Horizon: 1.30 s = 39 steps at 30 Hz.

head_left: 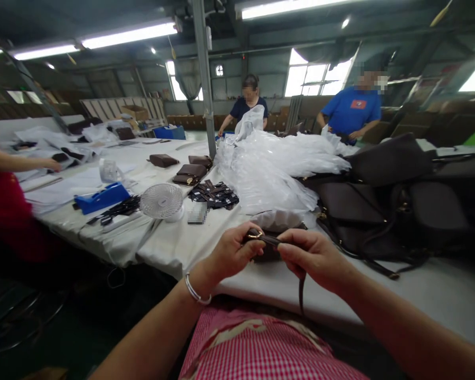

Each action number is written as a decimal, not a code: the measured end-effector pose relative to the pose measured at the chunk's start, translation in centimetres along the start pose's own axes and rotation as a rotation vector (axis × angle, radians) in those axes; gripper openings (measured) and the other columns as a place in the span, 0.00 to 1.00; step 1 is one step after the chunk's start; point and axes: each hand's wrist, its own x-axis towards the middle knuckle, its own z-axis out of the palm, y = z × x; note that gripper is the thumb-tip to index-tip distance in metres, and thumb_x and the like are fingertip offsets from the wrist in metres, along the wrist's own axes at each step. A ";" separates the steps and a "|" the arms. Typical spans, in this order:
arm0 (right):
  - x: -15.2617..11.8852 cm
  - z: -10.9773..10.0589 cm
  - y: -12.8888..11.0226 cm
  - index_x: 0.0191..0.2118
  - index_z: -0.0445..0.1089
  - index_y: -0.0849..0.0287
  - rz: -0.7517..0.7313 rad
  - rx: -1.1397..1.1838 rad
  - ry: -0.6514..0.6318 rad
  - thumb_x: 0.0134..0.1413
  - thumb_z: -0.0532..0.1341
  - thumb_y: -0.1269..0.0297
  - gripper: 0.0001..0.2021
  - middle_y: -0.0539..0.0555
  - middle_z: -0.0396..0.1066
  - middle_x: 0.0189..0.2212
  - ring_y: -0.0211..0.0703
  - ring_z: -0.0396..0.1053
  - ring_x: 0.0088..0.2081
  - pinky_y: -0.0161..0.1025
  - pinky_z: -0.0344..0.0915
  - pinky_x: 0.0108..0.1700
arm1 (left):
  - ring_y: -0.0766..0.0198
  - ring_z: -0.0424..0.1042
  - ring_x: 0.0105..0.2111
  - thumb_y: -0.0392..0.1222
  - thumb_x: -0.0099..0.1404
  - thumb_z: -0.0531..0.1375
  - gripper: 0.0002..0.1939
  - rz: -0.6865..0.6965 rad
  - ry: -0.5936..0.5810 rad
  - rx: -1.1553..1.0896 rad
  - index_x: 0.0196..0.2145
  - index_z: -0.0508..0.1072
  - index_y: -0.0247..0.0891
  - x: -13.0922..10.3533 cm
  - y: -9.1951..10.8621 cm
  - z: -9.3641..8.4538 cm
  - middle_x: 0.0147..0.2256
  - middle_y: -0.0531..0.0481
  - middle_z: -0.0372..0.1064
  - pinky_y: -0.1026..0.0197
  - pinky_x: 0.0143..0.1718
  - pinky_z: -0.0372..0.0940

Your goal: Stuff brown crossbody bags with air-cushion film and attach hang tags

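Observation:
Between my two hands stretches a dark brown strap (269, 240) with a gold buckle (255, 235) near its left end. My left hand (234, 250) pinches the strap at the buckle, thumb against fingers. A short way to the right, my right hand (311, 256) is closed on the same strap, and a loose length dangles below it. Just behind and under my hands sits a brown bag (267, 255) with white stuffing paper (277, 219) at its top. My fingers partly hide that bag.
White plastic bags (269, 163) pile up ahead. Dark handbags (356, 211) with straps heap on the right. A small fan (161, 201), black tags (214, 195), a blue tape dispenser (102, 198) and brown pouches (190, 174) lie to the left. Co-workers stand across and at far left.

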 end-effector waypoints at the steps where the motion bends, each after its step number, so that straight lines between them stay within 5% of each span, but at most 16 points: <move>1: 0.0 -0.9 -0.3 0.38 0.73 0.60 -0.003 -0.007 0.015 0.52 0.67 0.47 0.20 0.45 0.62 0.16 0.32 0.56 0.17 0.33 0.50 0.20 | 0.62 0.73 0.29 0.55 0.66 0.61 0.17 -0.014 0.033 -0.118 0.39 0.73 0.37 0.7 0.1 -0.4 0.29 0.47 0.74 0.59 0.37 0.70; 3: -0.3 -3.7 -0.3 0.41 0.73 0.59 0.011 -0.009 0.102 0.48 0.70 0.49 0.20 0.45 0.61 0.16 0.32 0.55 0.17 0.34 0.50 0.20 | 0.63 0.74 0.28 0.57 0.65 0.63 0.18 -0.010 0.225 -0.402 0.36 0.71 0.38 2.1 -0.2 -1.9 0.26 0.51 0.72 0.58 0.37 0.71; 7: -2.8 -12.2 1.9 0.41 0.74 0.55 0.095 -0.036 0.343 0.43 0.72 0.48 0.22 0.46 0.59 0.18 0.32 0.53 0.17 0.36 0.43 0.20 | 0.60 0.77 0.36 0.54 0.65 0.64 0.15 -0.056 0.791 -0.904 0.36 0.71 0.39 3.5 -2.6 -6.7 0.34 0.50 0.76 0.52 0.44 0.72; 10: -5.2 -18.2 3.5 0.38 0.77 0.51 0.224 -0.182 0.453 0.43 0.71 0.47 0.18 0.53 0.60 0.18 0.35 0.56 0.18 0.44 0.44 0.21 | 0.59 0.78 0.38 0.54 0.69 0.59 0.16 -0.115 0.940 -1.055 0.33 0.70 0.38 3.3 -4.9 -9.4 0.33 0.49 0.76 0.49 0.46 0.71; 13: -6.3 -20.5 2.9 0.33 0.78 0.48 0.248 -0.352 0.586 0.31 0.73 0.43 0.21 0.56 0.60 0.16 0.38 0.56 0.17 0.45 0.44 0.20 | 0.68 0.72 0.25 0.54 0.72 0.55 0.18 -0.134 1.001 -1.103 0.30 0.68 0.38 3.3 -5.9 -9.7 0.21 0.58 0.65 0.55 0.40 0.72; 15: -6.0 -18.9 0.8 0.33 0.78 0.47 0.166 -0.401 0.611 0.32 0.72 0.41 0.21 0.57 0.63 0.17 0.39 0.57 0.18 0.44 0.46 0.20 | 0.75 0.61 0.17 0.53 0.70 0.59 0.15 -0.096 0.910 -1.089 0.33 0.69 0.39 3.7 -5.1 -8.6 0.19 0.62 0.56 0.65 0.31 0.68; 17: -4.5 -15.0 -2.1 0.34 0.78 0.50 0.052 -0.456 0.519 0.40 0.71 0.44 0.18 0.61 0.70 0.22 0.40 0.62 0.21 0.44 0.53 0.22 | 0.77 0.54 0.16 0.52 0.63 0.67 0.15 -0.026 0.723 -0.994 0.39 0.71 0.40 4.5 -3.4 -6.9 0.21 0.63 0.55 0.71 0.23 0.60; 22: 2.1 -3.2 -8.0 0.30 0.78 0.57 -0.267 -0.482 0.241 0.48 0.68 0.51 0.14 0.53 0.71 0.21 0.37 0.62 0.21 0.35 0.57 0.22 | 0.74 0.59 0.23 0.51 0.49 0.75 0.28 -0.030 0.226 -0.545 0.45 0.76 0.35 5.8 1.4 -2.0 0.31 0.52 0.70 0.68 0.24 0.57; 25: 5.3 -0.3 -8.9 0.31 0.77 0.60 -0.338 -0.370 0.201 0.48 0.66 0.54 0.13 0.50 0.71 0.21 0.34 0.62 0.21 0.32 0.59 0.22 | 0.70 0.62 0.25 0.50 0.53 0.72 0.18 -0.097 0.061 -0.232 0.35 0.79 0.33 5.3 2.3 -1.0 0.26 0.52 0.69 0.66 0.28 0.58; 28: 6.5 -1.1 -8.4 0.33 0.76 0.62 -0.344 -0.320 0.225 0.47 0.68 0.55 0.13 0.49 0.70 0.21 0.34 0.62 0.20 0.31 0.58 0.22 | 0.65 0.69 0.29 0.55 0.61 0.67 0.19 -0.107 0.096 -0.192 0.31 0.78 0.33 4.5 1.9 -1.9 0.28 0.49 0.72 0.63 0.34 0.65; 31: 6.4 -3.0 -6.9 0.36 0.77 0.61 -0.281 -0.312 0.206 0.47 0.68 0.55 0.14 0.49 0.72 0.22 0.33 0.63 0.21 0.32 0.58 0.22 | 0.53 0.75 0.45 0.59 0.61 0.65 0.22 -0.094 0.205 -0.565 0.34 0.77 0.34 4.1 1.1 -3.1 0.42 0.41 0.76 0.52 0.48 0.69; 34: 6.1 -3.1 -4.6 0.34 0.76 0.61 -0.195 -0.296 0.198 0.48 0.68 0.55 0.13 0.48 0.70 0.21 0.33 0.61 0.20 0.32 0.55 0.21 | 0.47 0.71 0.55 0.60 0.61 0.65 0.22 -0.062 0.274 -0.908 0.31 0.72 0.35 4.5 0.6 -2.8 0.54 0.41 0.71 0.44 0.54 0.67; 37: 6.0 -1.3 -2.5 0.32 0.74 0.60 -0.090 -0.281 0.161 0.49 0.66 0.56 0.11 0.47 0.68 0.19 0.33 0.60 0.19 0.32 0.55 0.21 | 0.52 0.74 0.51 0.61 0.64 0.62 0.22 -0.090 0.320 -1.010 0.31 0.67 0.37 5.6 0.6 -1.4 0.46 0.46 0.74 0.46 0.52 0.69; 39: 6.1 -0.2 -1.8 0.30 0.74 0.60 -0.039 -0.312 0.095 0.49 0.65 0.59 0.09 0.47 0.68 0.20 0.34 0.62 0.21 0.33 0.57 0.23 | 0.63 0.76 0.36 0.62 0.64 0.62 0.23 -0.116 0.365 -0.991 0.31 0.65 0.38 6.4 0.8 -0.5 0.32 0.53 0.70 0.55 0.42 0.72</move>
